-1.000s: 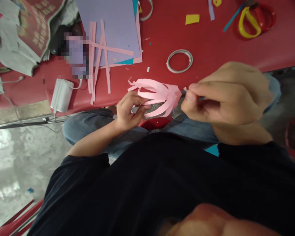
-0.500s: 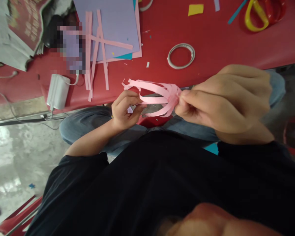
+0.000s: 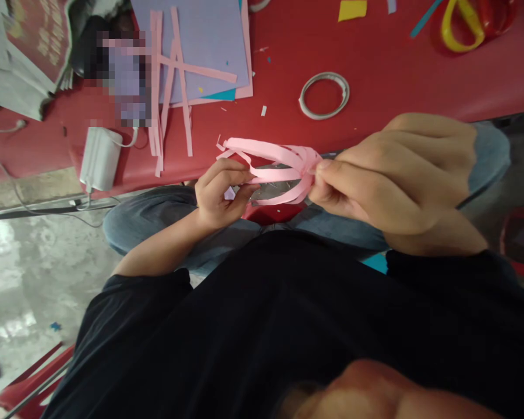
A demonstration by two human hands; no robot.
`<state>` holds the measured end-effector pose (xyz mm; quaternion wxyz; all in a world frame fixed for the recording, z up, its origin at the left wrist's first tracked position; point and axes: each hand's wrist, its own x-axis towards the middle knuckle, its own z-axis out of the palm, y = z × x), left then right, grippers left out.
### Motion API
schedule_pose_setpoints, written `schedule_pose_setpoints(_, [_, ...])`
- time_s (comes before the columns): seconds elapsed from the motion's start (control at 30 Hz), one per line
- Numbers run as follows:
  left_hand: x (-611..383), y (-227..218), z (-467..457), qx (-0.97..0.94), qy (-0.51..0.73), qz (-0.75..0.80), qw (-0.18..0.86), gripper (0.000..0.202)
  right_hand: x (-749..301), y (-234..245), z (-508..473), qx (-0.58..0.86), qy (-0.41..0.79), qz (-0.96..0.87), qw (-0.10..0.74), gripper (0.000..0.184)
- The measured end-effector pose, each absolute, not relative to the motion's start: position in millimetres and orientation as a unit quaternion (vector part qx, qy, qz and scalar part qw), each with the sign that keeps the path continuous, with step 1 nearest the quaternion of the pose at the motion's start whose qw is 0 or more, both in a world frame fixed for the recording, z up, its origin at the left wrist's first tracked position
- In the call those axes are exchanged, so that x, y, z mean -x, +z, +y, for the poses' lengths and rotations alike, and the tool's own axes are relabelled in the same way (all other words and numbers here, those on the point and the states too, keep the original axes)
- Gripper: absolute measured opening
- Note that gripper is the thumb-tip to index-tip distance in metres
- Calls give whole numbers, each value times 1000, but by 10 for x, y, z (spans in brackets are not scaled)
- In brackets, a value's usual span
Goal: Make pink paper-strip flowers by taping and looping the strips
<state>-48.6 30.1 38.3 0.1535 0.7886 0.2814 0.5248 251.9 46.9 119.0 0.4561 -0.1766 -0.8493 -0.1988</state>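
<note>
A bundle of pink paper strips (image 3: 276,174), joined at its right end and curving out like a cage, is held between my hands above my lap. My right hand (image 3: 388,174) pinches the gathered end between thumb and forefinger. At the other side my left hand (image 3: 225,191) is closed, thumb against forefinger, on one or more of the loose strips. Other strip ends stick out past my left fingers toward the table. The exact grip inside my left hand is partly hidden.
On the red table (image 3: 283,35) lie loose pink strips (image 3: 187,116) over lilac paper sheets (image 3: 201,35), a tape roll (image 3: 303,102), a yellow paper piece (image 3: 352,10), scissors (image 3: 452,41) with yellow and red handles, and a white power bank (image 3: 99,160) with a cable.
Both hands keep hold of the pink strips in nearly the same place. The strips shift slightly, and the table things sit a little higher in view.
</note>
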Motion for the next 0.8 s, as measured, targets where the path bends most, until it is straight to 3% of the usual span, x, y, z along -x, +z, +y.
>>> schedule_pose_setpoints(0.13, [487, 393, 318, -793, 526, 273, 143, 16, -2464, 1158, 467, 181, -225, -836, 467, 14])
schedule_pose_setpoints(0.37, [537, 348, 338, -795, 528, 273, 119, 17, -2551, 1227, 415, 295, -115, -904, 289, 22])
schedule_pose_setpoints(0.6, [649, 370, 356, -818, 488, 293, 82, 18, -2487, 1290, 388, 318, -116, -897, 283, 14])
schedule_pose_setpoints(0.8, [712, 351, 404, -821, 487, 288, 83, 25, -2502, 1262, 383, 307, -154, -905, 251, 22])
